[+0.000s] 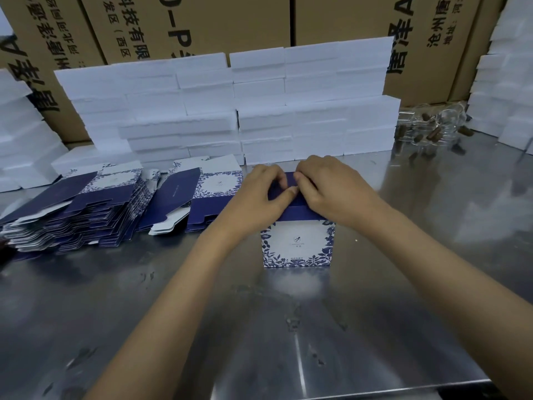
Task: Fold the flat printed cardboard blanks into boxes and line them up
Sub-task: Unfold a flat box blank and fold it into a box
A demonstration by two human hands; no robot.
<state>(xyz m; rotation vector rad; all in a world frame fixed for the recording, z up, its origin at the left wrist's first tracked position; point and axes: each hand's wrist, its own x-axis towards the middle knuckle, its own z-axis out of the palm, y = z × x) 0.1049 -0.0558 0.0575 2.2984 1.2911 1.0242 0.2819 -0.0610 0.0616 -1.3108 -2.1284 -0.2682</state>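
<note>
Two hands meet on top of the box (298, 245) I am folding. My left hand (259, 194) and my right hand (326, 189) are together, fingertips nearly touching, fingers curled over the dark blue top flap (291, 209) and pinching it along its far edge. The box stands upright on the steel table (259, 327) right under my hands, its white front with blue leaf print turned toward me. Whether anything is inside it I cannot tell, as the flaps and my hands cover the opening.

Just left of my left hand lie the flat printed blanks (86, 209), fanned out in a loose stack, with a smaller pile (202, 197) nearer my wrist. Beyond my hands rises a wall of white foam blocks (230, 111), and behind that, brown shipping cartons (202, 24) with black lettering. Far off past my right hand sit clear glass bottles (432, 125) lying on the table; small brown pieces show among them.
</note>
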